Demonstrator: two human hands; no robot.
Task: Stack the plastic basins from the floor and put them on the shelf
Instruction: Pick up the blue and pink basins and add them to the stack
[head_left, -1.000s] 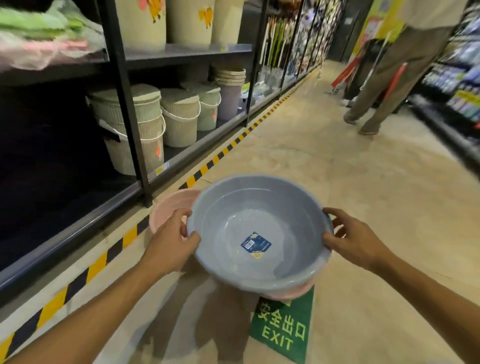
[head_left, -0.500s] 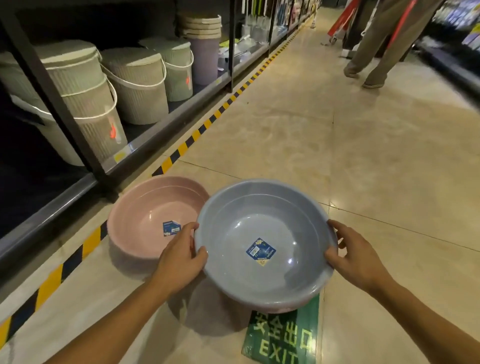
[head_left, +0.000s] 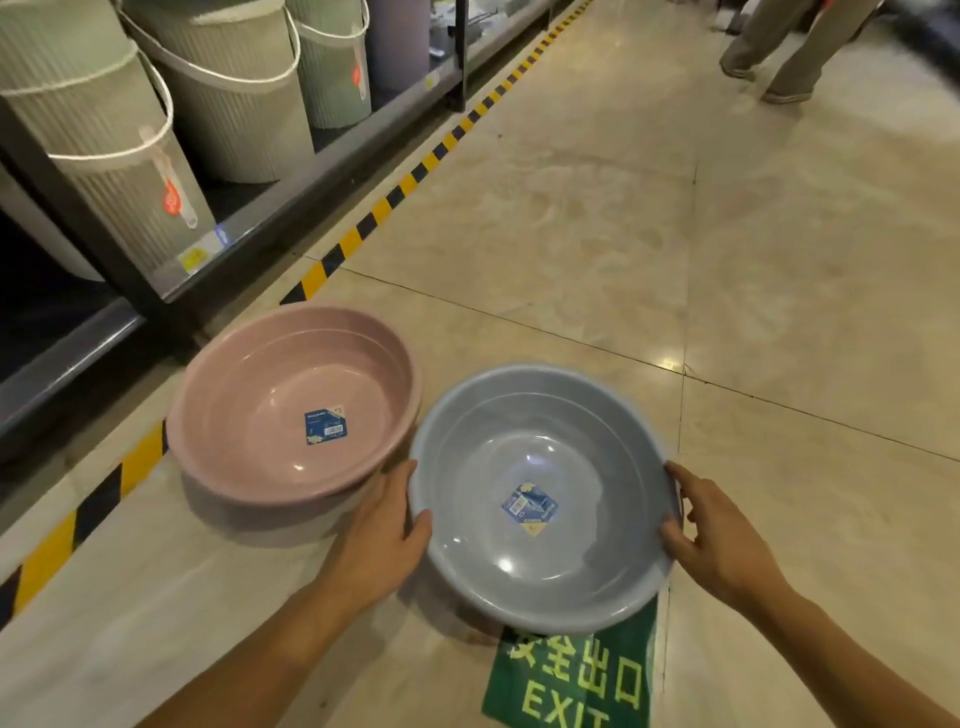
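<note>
A grey-blue plastic basin with a blue sticker inside is held low over the floor by both my hands. My left hand grips its left rim and my right hand grips its right rim. A pink basin with the same sticker sits on the floor just to the left, its rim close to my left hand. The low dark shelf runs along the left side, behind the pink basin.
Ribbed lidded buckets fill the shelf's bottom level. Yellow-black hazard tape lines the floor by the shelf. A green EXIT sticker lies under the grey basin. A person's legs stand far up the aisle.
The view has tilted down and the grey basin has come lower toward the floor. A second pink rim showed under the grey basin earlier; now none is visible there.
</note>
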